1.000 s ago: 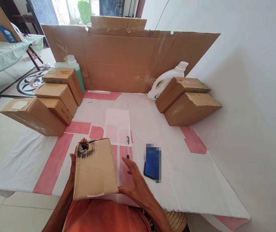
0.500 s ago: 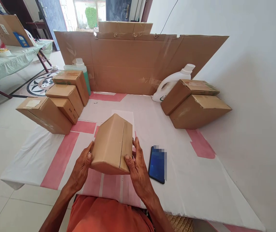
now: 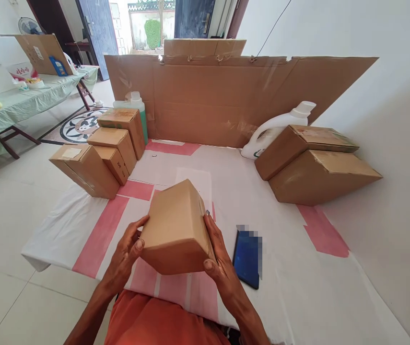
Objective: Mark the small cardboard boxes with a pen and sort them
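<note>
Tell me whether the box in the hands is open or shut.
Shut, on the sides shown: the cardboard box, gripped between left hand and right hand, shows no raised flaps.

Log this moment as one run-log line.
left hand: holds cardboard box | right hand: holds same box | box: raised above table | phone: flat, right of box

Held box (image 3: 176,227): matt brown cardboard, smooth faces. Table cover (image 3: 298,268): thin white-and-pink sheet, slightly creased. Phone (image 3: 247,258): glossy dark glass. Jug (image 3: 276,132) at far edge: smooth white plastic.
</note>
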Available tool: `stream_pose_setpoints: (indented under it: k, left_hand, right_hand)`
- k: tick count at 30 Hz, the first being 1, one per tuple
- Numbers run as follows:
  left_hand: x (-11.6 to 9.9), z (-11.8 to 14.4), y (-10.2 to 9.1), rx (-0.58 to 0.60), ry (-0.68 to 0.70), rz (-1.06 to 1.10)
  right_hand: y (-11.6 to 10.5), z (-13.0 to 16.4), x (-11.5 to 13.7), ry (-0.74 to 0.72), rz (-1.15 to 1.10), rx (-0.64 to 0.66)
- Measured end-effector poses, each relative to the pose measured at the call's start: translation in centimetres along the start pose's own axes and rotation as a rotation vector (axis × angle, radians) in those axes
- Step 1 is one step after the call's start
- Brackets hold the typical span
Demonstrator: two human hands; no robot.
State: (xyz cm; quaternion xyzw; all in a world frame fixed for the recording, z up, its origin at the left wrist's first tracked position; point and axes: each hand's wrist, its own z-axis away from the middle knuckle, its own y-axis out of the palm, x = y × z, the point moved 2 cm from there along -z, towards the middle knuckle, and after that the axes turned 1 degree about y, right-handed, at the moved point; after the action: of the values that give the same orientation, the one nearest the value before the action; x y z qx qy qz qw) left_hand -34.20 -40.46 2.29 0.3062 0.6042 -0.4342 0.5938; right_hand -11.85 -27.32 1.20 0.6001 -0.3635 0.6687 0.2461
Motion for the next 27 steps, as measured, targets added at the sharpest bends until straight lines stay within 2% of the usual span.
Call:
stream_pose_setpoints:
  k: [3, 5, 8, 12, 14, 16, 19, 21, 24, 25, 27]
  left_hand:
    - [-2.6, -0.3, -1.8, -0.143, 0.164, -0.024]
    - [-3.8, -0.7, -3.0, -0.214, 0.212, -0.032]
    - [-4.9, -1.3, -4.0, -0.244, 0.174, -0.017]
    - [-4.9, -2.4, -4.0, -0.263, 0.137, -0.132]
    - [-3.9, -2.9, -4.0, -0.254, 0.099, -0.191]
    - [-2.1, -3.2, -4.1, -0.260, 0.063, -0.162]
    - [1.7, -2.6, -4.3, -0.312, 0.080, 0.004]
    - [4.2, -1.7, -3.8, -0.327, 0.118, 0.071]
    - [6.7, -0.6, -2.3, -0.339, 0.116, 0.055]
    - [7.0, -0.4, -2.0, -0.370, 0.112, 0.047]
    - [7.1, -0.1, -2.5, -0.507, 0.129, 0.053]
  right_hand:
    - [0.6, -0.4, 3.0, 0.055, -0.042, 0.078]
    - [1.4, -0.9, 4.7, 0.121, -0.034, 0.088]
    - [2.6, -1.8, 6.1, 0.142, 0.004, 0.025]
    - [3.8, -3.1, 5.5, 0.096, 0.070, -0.005]
    - [4.1, -3.4, 4.4, 0.098, 0.075, 0.020]
    - [4.2, -3.4, 3.0, 0.114, 0.039, 0.079]
    - [4.3, -3.0, 0.7, 0.154, 0.015, 0.164]
    - [4.8, -2.9, -0.6, 0.169, 0.035, 0.198]
    - [6.6, -3.5, -1.7, 0.161, 0.052, 0.217]
    - [7.4, -3.9, -1.7, 0.147, 0.052, 0.232]
    - [9.4, -4.7, -1.3, 0.098, 0.054, 0.314]
